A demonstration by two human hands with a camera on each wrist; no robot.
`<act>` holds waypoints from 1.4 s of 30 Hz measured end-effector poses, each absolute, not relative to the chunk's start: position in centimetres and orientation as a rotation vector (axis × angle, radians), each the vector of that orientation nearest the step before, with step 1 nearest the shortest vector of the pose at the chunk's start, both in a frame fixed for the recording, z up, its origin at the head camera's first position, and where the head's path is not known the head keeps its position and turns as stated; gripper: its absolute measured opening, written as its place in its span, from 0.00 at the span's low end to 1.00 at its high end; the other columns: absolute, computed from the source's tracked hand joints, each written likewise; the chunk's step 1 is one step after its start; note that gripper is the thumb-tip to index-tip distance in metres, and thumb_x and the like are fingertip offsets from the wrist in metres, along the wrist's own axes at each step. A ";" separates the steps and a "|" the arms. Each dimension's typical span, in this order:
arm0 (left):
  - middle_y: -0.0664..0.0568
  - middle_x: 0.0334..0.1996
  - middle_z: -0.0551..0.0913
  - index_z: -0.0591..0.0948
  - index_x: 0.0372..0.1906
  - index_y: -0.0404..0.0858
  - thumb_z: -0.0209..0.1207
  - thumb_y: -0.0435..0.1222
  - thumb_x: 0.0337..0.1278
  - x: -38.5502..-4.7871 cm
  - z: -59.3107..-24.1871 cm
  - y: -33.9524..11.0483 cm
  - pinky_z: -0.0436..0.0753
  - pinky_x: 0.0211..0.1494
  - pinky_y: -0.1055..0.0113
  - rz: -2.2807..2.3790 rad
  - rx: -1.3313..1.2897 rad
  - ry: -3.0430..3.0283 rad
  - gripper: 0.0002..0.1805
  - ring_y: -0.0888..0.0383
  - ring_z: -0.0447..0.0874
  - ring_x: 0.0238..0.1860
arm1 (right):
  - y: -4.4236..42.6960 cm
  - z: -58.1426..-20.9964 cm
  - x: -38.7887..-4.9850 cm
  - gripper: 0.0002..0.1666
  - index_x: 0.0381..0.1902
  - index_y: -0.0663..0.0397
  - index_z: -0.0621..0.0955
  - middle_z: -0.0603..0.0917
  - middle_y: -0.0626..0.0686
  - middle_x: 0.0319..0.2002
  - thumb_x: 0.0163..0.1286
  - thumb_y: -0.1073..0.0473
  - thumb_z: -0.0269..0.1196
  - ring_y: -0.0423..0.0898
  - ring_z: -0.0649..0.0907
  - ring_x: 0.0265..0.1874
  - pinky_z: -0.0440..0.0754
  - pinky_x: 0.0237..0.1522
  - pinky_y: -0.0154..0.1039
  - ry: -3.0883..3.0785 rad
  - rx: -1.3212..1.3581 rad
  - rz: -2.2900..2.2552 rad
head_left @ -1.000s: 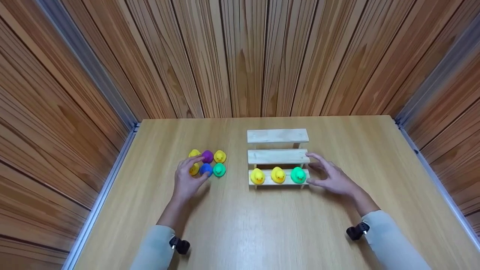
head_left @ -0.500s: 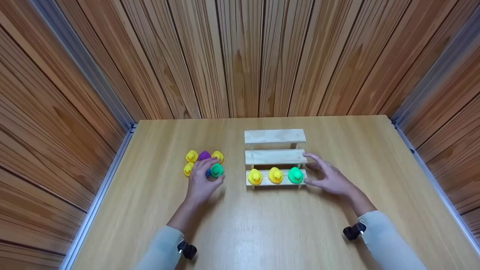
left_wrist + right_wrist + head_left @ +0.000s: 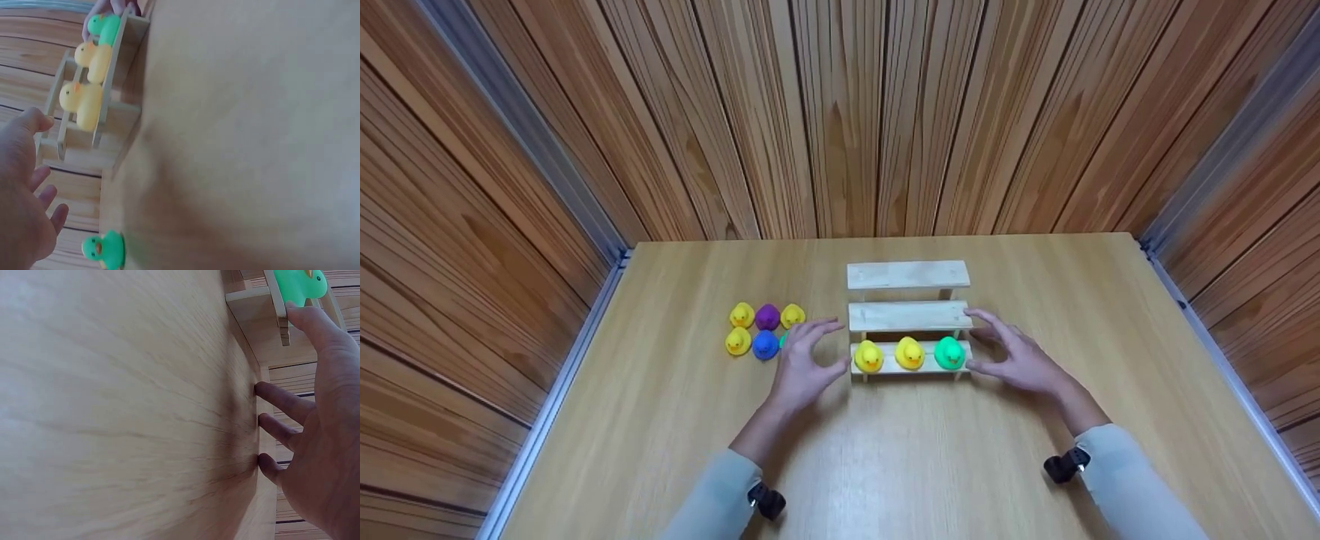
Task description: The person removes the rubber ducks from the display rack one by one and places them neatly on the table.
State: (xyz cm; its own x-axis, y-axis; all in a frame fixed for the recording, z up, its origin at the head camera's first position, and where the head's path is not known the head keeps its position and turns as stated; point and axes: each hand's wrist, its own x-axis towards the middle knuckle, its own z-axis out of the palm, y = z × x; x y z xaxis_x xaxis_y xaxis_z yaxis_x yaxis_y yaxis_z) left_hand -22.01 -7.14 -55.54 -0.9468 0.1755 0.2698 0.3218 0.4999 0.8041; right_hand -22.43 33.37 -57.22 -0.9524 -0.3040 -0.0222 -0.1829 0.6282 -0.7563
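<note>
A white three-step wooden rack (image 3: 909,316) stands on the table. Its lowest step carries a yellow rubber duck (image 3: 868,357), a second yellow duck (image 3: 910,354) and a green duck (image 3: 949,353) in a row. My left hand (image 3: 801,375) hovers with spread fingers at the rack's left end, holding nothing. In the left wrist view its thumb (image 3: 36,120) is near the rack, though contact is unclear. My right hand (image 3: 1024,362) rests at the right end, fingers spread. Its thumb (image 3: 309,320) touches the lowest step, and other fingertips reach the tabletop.
Left of the rack sit several more rubber ducks: yellow ones, a purple duck (image 3: 767,316), a blue duck (image 3: 766,345) and a green duck (image 3: 107,249), mostly hidden by my left hand in the head view. Wooden panels (image 3: 840,120) wall in the table (image 3: 877,465).
My left hand has moved right, from over the loose ducks to the left end of the rack. My right hand stays at the right end, and the ducks stand as before.
</note>
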 end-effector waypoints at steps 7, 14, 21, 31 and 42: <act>0.45 0.71 0.87 0.88 0.70 0.45 0.79 0.37 0.64 -21.9 -55.2 -5.7 0.81 0.81 0.36 -1.469 -0.486 -2.595 0.29 0.41 0.80 0.75 | 33.6 -57.3 -22.3 0.54 0.90 0.28 0.59 0.80 0.63 0.80 0.76 0.44 0.76 0.70 0.74 0.83 0.55 0.83 0.85 2.709 -0.433 -1.223; 0.44 0.68 0.87 0.87 0.69 0.44 0.81 0.38 0.63 -21.8 -55.2 -4.7 0.82 0.80 0.39 -1.524 -0.542 -2.580 0.30 0.42 0.82 0.73 | 33.7 -57.1 -22.3 0.55 0.90 0.27 0.59 0.78 0.64 0.81 0.76 0.44 0.76 0.70 0.72 0.84 0.53 0.83 0.86 2.707 -0.419 -1.215; 0.47 0.65 0.86 0.89 0.66 0.45 0.82 0.39 0.62 -21.6 -55.7 -3.9 0.83 0.77 0.44 -1.544 -0.531 -2.591 0.28 0.46 0.80 0.71 | 33.7 -57.1 -22.4 0.54 0.90 0.28 0.59 0.79 0.64 0.81 0.76 0.44 0.76 0.71 0.72 0.84 0.53 0.83 0.85 2.709 -0.421 -1.207; 0.45 0.62 0.88 0.91 0.62 0.41 0.81 0.34 0.63 -21.3 -56.4 -3.4 0.92 0.70 0.51 -1.605 -0.533 -2.597 0.23 0.47 0.84 0.67 | 33.4 -57.2 -22.5 0.55 0.90 0.30 0.59 0.79 0.65 0.81 0.76 0.45 0.77 0.70 0.74 0.83 0.54 0.82 0.85 2.709 -0.438 -1.217; 0.48 0.60 0.92 0.93 0.57 0.43 0.77 0.34 0.68 -21.6 -56.7 -3.5 0.92 0.68 0.54 -1.585 -0.518 -2.637 0.15 0.48 0.86 0.66 | 33.5 -57.2 -22.4 0.53 0.90 0.26 0.58 0.78 0.63 0.82 0.78 0.43 0.75 0.70 0.72 0.84 0.55 0.83 0.86 2.687 -0.418 -1.227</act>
State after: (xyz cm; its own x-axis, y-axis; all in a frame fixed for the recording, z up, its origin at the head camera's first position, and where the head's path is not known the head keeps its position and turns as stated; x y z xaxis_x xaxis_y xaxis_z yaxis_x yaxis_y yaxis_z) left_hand -21.62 -3.52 -56.74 -0.9447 0.2697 0.1866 0.2913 0.4287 0.8552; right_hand -22.43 33.48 -57.16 -0.9484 -0.3159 -0.0276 -0.1860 0.6246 -0.7585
